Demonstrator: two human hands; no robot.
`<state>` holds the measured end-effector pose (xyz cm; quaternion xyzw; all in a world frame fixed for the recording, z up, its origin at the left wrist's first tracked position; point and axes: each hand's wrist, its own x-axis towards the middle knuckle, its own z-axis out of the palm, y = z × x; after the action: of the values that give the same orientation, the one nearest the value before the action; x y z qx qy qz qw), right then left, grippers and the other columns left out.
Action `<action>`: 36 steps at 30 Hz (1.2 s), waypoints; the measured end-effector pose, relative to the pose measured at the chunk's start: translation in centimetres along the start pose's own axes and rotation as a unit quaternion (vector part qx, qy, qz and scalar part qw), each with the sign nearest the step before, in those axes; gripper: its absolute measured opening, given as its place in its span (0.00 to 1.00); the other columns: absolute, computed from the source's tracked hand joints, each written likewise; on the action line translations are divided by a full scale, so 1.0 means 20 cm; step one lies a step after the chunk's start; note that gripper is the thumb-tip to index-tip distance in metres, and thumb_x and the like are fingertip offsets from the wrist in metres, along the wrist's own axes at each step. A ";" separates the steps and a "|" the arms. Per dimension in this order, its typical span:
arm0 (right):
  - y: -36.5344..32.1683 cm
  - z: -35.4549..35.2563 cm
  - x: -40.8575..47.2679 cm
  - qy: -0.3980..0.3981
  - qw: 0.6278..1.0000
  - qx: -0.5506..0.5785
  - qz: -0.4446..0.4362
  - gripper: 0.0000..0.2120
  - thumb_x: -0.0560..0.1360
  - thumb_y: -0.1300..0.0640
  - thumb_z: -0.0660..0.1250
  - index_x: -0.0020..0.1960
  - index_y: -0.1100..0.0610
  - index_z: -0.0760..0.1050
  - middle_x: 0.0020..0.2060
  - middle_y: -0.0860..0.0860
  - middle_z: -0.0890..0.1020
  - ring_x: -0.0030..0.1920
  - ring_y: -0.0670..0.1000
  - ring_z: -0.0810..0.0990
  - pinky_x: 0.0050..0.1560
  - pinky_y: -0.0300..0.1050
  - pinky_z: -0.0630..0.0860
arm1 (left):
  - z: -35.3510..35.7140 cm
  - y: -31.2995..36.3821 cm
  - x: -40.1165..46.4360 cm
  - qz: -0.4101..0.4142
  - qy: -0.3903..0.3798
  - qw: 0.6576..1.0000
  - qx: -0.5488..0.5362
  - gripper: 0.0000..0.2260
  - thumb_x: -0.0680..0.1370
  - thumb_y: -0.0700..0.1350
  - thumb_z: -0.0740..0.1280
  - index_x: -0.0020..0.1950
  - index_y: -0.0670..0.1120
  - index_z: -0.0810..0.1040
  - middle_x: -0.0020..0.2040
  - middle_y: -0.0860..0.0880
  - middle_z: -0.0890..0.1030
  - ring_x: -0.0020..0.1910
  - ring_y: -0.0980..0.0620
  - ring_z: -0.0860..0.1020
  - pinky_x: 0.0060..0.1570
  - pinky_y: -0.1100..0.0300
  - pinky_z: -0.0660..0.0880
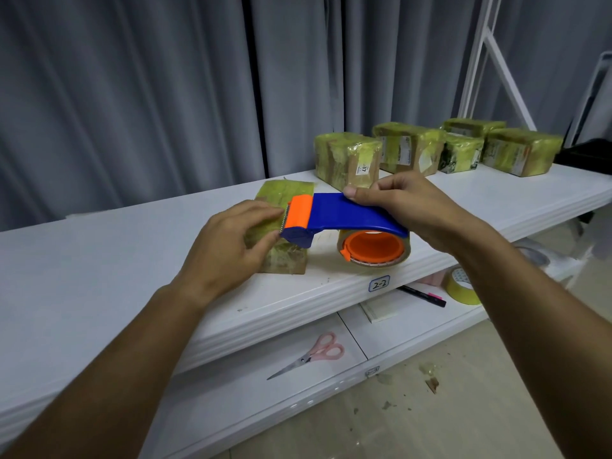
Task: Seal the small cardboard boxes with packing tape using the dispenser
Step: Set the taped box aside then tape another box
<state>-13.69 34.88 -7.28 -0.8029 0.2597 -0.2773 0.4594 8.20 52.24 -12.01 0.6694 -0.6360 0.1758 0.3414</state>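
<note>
One small cardboard box (278,226), wrapped in yellowish tape, lies on the white shelf (99,276) under the left hand (228,246), whose fingers lie fairly straight and press down on its top. Just beside those fingertips, the orange toothed head of the single blue tape dispenser (344,215) rests on the box. The right hand (404,207) grasps the dispenser's blue handle from above, thumb on the near edge, with the tape roll (374,250) on its orange hub hanging below the palm, just beside the box. Beyond the right hand stand five taped boxes (410,150), clustered close together on the same shelf. Below the right forearm, on the lower shelf (381,339), lie one spare tape roll (462,286), one marker (422,295) and one pair of pink-handled scissors (309,354).
</note>
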 end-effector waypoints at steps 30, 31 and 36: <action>0.02 -0.11 -0.06 0.012 0.998 -0.047 0.031 0.26 0.59 0.32 0.72 0.39 0.54 0.84 0.34 0.48 0.85 0.33 0.43 0.83 0.32 0.35 0.74 | 0.02 0.03 0.02 -0.034 -0.008 0.997 0.071 0.17 0.75 0.66 0.63 0.54 0.57 0.78 0.56 0.61 0.79 0.53 0.54 0.78 0.49 0.53 0.74; 0.02 -0.11 -0.06 0.013 0.998 -0.047 0.031 0.26 0.58 0.32 0.72 0.40 0.54 0.84 0.34 0.48 0.86 0.33 0.43 0.83 0.32 0.35 0.74 | 0.03 0.02 0.02 -0.038 0.000 0.997 0.067 0.16 0.74 0.66 0.64 0.53 0.56 0.79 0.55 0.61 0.80 0.53 0.54 0.78 0.49 0.54 0.74; 0.03 -0.13 -0.07 0.010 0.999 -0.036 0.026 0.26 0.58 0.33 0.72 0.41 0.55 0.84 0.35 0.48 0.86 0.33 0.44 0.83 0.34 0.37 0.76 | 0.06 0.00 0.02 -0.047 0.016 0.997 0.054 0.13 0.74 0.63 0.67 0.51 0.56 0.80 0.54 0.62 0.80 0.53 0.56 0.77 0.46 0.57 0.71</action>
<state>-16.47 34.08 -6.97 -0.8091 0.2951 -0.2634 0.4346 8.04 51.12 -12.50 0.7130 -0.5880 0.2040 0.3228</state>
